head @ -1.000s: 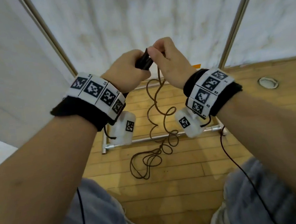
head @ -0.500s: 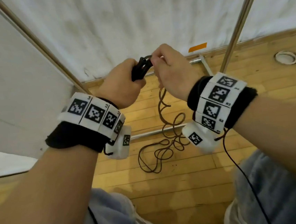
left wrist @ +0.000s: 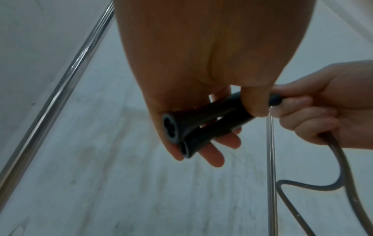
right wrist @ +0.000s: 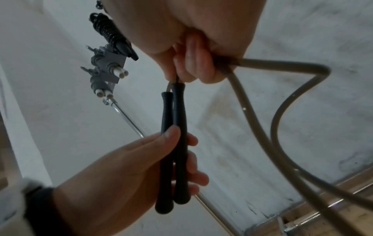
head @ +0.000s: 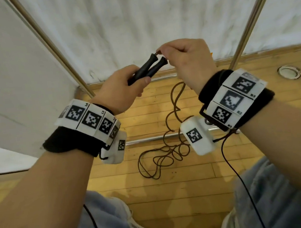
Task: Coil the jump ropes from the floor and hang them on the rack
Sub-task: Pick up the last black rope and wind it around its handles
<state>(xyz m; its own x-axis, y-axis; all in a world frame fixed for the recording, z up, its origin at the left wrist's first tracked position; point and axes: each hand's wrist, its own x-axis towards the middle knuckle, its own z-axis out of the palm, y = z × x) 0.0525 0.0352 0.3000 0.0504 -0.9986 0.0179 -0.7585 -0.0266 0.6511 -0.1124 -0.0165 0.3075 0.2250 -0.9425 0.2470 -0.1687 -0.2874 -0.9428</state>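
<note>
My left hand [head: 125, 92] grips the two black handles [head: 148, 70] of a jump rope side by side, thumb pressed across them [right wrist: 173, 143]. My right hand [head: 186, 59] pinches the brown cord [head: 175, 107] where it leaves the handle tips, fingers curled round it [right wrist: 193, 67]. From that hand the cord hangs down in loose bends and ends in a tangle of loops [head: 161, 158] on the wooden floor. The rack's two metal uprights [head: 51, 46] rise in front of me. Higher on the rack, coiled ropes with black and white handles [right wrist: 109, 60] hang from hooks.
The rack's base rails [head: 145, 140] lie on the floor under the hanging cord. White walls stand behind and to the left. A round floor fitting [head: 288, 72] sits at the right. My knees in grey trousers [head: 108, 219] frame the floor below.
My hands have drawn slightly apart: the left tilted the handles so their tips point up-right, and the right slid onto the cord just past the tips. The view shifted a little.
</note>
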